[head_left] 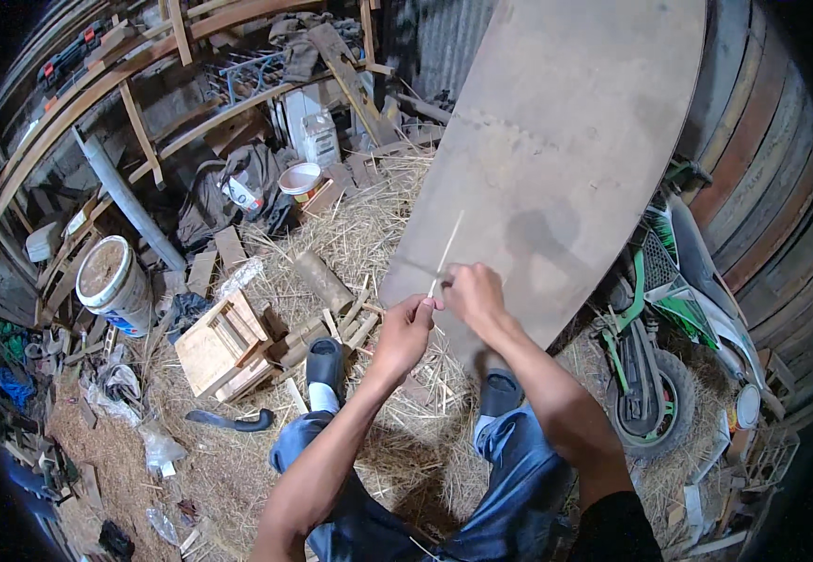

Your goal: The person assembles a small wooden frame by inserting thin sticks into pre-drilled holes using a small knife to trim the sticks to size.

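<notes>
The black sleeve (617, 529) and right forearm (556, 403) were positioned nearest the camera, below the large flat board (575, 122). Over the board's lower left edge, the left hand (404, 330) pinched the lower end of a thin pale strip (449, 244), while the right hand (474, 295) was curled beside it, its grasp indeterminable. A green-and-white motorcycle (688, 319) stood right of the board; a white bucket (133, 305) stood left.

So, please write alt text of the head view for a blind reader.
A left hand pinches a thin pale strip, the right hand close beside it; around them are a large board, scattered straw and a green motorbike.
</notes>
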Available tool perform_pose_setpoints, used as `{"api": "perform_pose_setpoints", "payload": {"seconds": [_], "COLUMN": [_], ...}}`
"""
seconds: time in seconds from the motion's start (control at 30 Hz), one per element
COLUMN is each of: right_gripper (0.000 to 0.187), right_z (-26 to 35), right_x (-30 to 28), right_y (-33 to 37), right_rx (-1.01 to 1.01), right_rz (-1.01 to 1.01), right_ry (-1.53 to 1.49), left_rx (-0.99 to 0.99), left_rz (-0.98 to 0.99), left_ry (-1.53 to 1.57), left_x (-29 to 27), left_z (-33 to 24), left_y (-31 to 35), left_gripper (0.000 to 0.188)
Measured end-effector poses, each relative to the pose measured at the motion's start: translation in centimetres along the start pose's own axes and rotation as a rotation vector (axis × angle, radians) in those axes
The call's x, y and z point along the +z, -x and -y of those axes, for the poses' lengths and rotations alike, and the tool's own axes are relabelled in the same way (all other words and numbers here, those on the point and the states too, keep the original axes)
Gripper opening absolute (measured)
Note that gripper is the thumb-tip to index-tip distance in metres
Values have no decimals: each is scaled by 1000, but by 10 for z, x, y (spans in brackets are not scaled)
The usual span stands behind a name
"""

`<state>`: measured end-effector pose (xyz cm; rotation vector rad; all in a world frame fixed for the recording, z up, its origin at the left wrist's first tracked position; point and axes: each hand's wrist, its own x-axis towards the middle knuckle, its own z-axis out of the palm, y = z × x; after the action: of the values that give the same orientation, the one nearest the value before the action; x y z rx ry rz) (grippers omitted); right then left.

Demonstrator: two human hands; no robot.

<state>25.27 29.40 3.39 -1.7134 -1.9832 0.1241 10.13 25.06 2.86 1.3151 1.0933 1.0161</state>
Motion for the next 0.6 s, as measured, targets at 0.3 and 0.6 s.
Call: {"api": "perform_pose_setpoints", "payload": {"seconds": [0.3, 0.6], "right_gripper": [9, 13], "right_z": [4, -55], "right_x": [6, -4], "right_y": [1, -30], "right_rx": [-171, 275], "right_rz": [-81, -104], "right_ry": [247, 395], "left_rx": [150, 149], "left_rz": [-74, 2], "left_ry": [-185, -220], "left_x": [-1, 4], "left_z": [0, 0], "left_y": [-2, 23], "left_gripper": [25, 27]}}
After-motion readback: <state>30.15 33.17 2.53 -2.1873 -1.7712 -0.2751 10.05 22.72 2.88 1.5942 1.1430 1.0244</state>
